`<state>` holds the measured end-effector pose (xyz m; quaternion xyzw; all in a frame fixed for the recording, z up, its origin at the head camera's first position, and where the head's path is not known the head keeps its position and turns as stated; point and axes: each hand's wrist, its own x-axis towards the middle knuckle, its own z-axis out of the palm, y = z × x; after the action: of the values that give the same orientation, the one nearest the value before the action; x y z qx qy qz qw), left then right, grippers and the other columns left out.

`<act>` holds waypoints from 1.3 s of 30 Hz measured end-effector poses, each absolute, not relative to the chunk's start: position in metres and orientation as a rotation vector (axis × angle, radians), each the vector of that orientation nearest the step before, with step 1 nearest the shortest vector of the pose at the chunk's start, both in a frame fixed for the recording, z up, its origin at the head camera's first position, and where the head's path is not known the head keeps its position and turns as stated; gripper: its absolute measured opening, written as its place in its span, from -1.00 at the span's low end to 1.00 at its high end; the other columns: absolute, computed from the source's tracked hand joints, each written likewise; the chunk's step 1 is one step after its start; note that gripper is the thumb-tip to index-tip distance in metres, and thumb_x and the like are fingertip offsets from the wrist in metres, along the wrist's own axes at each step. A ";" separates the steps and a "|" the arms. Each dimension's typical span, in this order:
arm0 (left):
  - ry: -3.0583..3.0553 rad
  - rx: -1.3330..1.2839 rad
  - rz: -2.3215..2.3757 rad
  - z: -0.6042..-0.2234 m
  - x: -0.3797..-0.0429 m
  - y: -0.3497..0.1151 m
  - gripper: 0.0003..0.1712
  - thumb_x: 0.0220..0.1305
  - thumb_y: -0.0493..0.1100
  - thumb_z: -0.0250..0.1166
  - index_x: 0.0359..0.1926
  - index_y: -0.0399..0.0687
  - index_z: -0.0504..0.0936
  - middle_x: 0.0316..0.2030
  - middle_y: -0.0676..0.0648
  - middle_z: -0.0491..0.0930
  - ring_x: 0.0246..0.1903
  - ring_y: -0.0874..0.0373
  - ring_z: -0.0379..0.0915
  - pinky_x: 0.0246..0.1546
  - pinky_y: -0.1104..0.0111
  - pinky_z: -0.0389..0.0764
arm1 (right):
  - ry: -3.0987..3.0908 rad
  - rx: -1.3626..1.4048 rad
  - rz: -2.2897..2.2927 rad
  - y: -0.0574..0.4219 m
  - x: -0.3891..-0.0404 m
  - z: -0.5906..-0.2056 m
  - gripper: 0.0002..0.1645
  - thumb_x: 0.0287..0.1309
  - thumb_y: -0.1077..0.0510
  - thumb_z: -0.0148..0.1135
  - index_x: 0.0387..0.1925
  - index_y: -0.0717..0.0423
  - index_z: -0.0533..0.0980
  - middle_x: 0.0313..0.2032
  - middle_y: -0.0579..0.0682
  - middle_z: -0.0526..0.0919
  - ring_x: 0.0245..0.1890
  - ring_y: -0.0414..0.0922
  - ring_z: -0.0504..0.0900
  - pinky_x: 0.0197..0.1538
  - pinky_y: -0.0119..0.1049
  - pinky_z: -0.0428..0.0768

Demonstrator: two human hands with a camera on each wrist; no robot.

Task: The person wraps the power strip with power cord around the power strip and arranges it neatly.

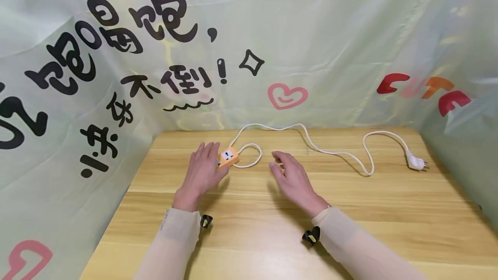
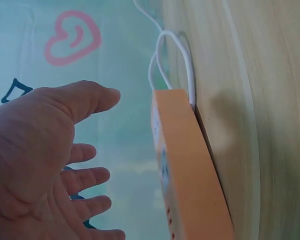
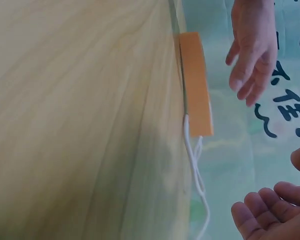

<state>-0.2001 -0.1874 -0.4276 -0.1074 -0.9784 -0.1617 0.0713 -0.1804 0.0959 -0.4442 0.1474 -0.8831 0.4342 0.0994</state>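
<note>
An orange power strip with white socket faces lies on the wooden table, partly hidden under my left hand in the head view. In the left wrist view a gap shows between that hand's spread fingers and the strip's orange side. My right hand hovers to the right of the strip, fingers loosely bent and holding nothing. From the strip's end a white cord makes a small loop, then runs along the back of the table. It ends in a white plug with metal prongs at the far right.
The wooden table is bordered at the back and sides by pale green cloth printed with lettering and hearts. A small black device is at the left wrist, and another black device at the right wrist.
</note>
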 end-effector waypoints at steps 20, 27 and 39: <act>-3.063 -0.195 -0.533 -0.450 -0.233 -0.175 -0.08 0.32 -0.01 0.42 0.56 -0.24 0.25 0.41 -0.35 0.42 0.35 -0.33 0.38 0.29 -0.23 0.45 | -2.748 0.398 1.525 0.051 -0.201 -0.471 -0.50 0.56 0.08 0.11 0.35 0.26 0.48 0.13 0.15 0.70 0.12 0.03 0.69 0.21 0.03 0.64; -3.092 -0.095 -0.479 -0.455 -0.234 -0.179 -0.22 0.23 -0.07 0.43 0.41 -0.27 0.44 0.12 -0.29 0.60 0.07 -0.26 0.51 0.02 -0.21 0.58 | -2.760 0.411 1.525 0.049 -0.202 -0.474 -0.52 0.56 0.10 0.11 0.35 0.25 0.48 0.12 0.15 0.71 0.11 0.04 0.70 0.21 0.04 0.64; -3.054 -0.074 -0.607 -0.450 -0.233 -0.177 -0.40 0.22 -0.02 0.51 0.14 -0.17 0.47 -0.31 -0.11 0.61 -0.41 -0.01 0.49 -0.42 0.20 0.45 | -2.735 0.382 1.518 0.048 -0.202 -0.471 -0.52 0.55 0.10 0.10 0.35 0.22 0.48 0.20 0.15 0.67 0.20 0.06 0.64 0.28 0.06 0.59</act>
<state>-0.2332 -0.1769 -0.4502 -0.0238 -0.9804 -0.1949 0.0136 -0.2015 0.0483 -0.4714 0.1211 -0.8679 0.4817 -0.0047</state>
